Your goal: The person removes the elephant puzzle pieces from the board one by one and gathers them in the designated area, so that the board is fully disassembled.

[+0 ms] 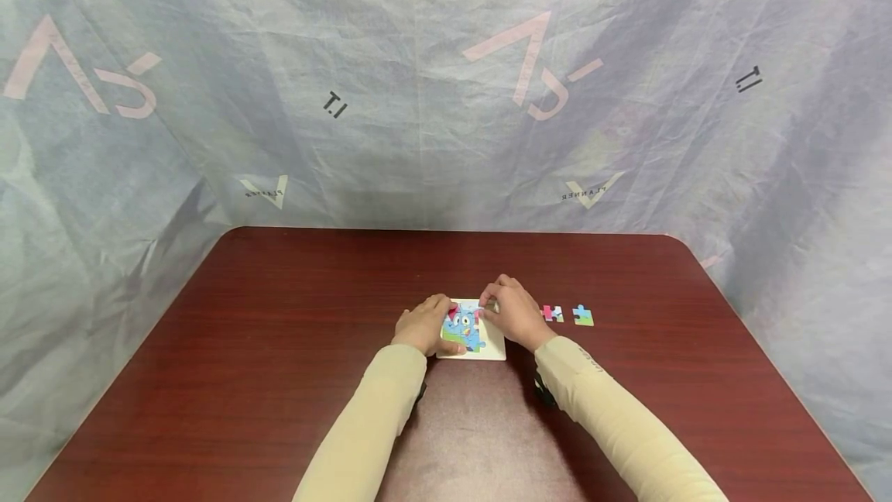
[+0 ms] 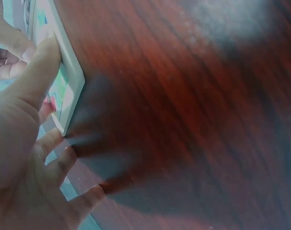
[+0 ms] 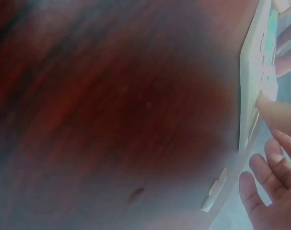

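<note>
A small puzzle (image 1: 462,324) with a blue cartoon animal lies partly assembled in a pale square tray (image 1: 494,341). My left hand (image 1: 421,325) spans the tray's left side. Its thumb (image 2: 43,64) presses on the near part of the tray, while the other fingers spread along the far left edge and touch the table. At the tray's upper right, my right hand (image 1: 514,311) has its thumb and forefinger close together on a puzzle piece (image 3: 268,85), mostly hidden by the fingers. The right hand's other fingers are bent above the table.
To the right of the right hand lie loose pieces: a pink and white one (image 1: 555,314), partly behind the hand, and a blue and green one (image 1: 583,315). The dark red table (image 1: 313,285) meets a grey printed cloth (image 1: 418,138) behind and at both sides.
</note>
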A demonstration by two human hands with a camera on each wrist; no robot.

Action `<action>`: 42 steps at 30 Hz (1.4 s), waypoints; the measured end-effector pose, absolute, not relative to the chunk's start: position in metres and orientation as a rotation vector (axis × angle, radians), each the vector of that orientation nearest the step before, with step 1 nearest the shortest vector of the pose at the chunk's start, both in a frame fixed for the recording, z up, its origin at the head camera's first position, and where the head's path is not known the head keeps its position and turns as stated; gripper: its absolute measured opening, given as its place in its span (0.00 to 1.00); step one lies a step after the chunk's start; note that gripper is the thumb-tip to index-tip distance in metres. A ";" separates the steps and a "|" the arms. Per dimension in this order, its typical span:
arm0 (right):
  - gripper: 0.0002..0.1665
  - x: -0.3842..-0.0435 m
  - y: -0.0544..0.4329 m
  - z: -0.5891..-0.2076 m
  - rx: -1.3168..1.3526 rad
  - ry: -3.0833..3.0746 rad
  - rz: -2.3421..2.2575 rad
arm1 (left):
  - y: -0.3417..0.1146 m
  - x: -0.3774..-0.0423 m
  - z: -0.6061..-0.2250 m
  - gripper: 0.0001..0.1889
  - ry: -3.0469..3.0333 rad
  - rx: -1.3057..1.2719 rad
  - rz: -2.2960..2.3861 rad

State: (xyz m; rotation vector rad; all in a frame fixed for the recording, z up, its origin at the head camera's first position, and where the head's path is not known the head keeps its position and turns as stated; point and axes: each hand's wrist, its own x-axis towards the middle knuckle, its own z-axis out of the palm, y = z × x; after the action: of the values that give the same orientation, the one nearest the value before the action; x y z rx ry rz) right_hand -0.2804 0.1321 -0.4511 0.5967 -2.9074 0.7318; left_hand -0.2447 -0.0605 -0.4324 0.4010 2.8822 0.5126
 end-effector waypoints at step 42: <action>0.14 -0.287 0.138 -0.442 0.661 -3.067 0.898 | -0.062 -0.245 -0.433 0.37 2.875 0.429 0.529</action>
State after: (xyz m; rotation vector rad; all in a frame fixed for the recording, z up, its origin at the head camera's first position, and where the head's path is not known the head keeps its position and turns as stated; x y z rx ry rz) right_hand -0.2866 0.1379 -0.4422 0.6612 -3.0672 0.8978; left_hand -0.2453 -0.0616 -0.4327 0.4286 2.8754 0.5294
